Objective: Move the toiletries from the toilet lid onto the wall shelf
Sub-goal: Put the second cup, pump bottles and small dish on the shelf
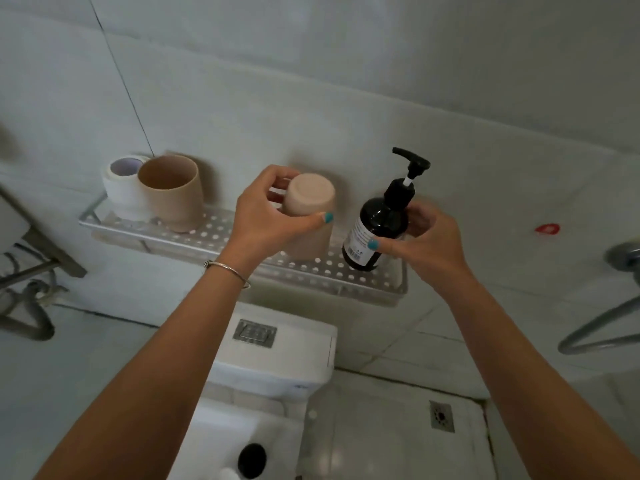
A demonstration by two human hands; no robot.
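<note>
A perforated metal wall shelf [214,233] hangs above the toilet. My left hand [266,216] grips a pink cup [310,202] turned upside down, resting on the shelf's middle. My right hand [429,240] holds a dark pump bottle [379,226] with a white label, tilted, its base on the shelf's right end. A tan cup [171,192] stands upright at the shelf's left, beside a white toilet roll [121,185]. On the toilet lid [214,441] at the bottom edge lies a small black object [252,460] with something white beside it, partly cut off.
The white cistern [277,355] with a metal flush button sits under the shelf. A metal rack [31,258] is at the left. A grab rail [602,327] and tap fitting are at the right. A floor drain [441,415] lies on the tiled floor.
</note>
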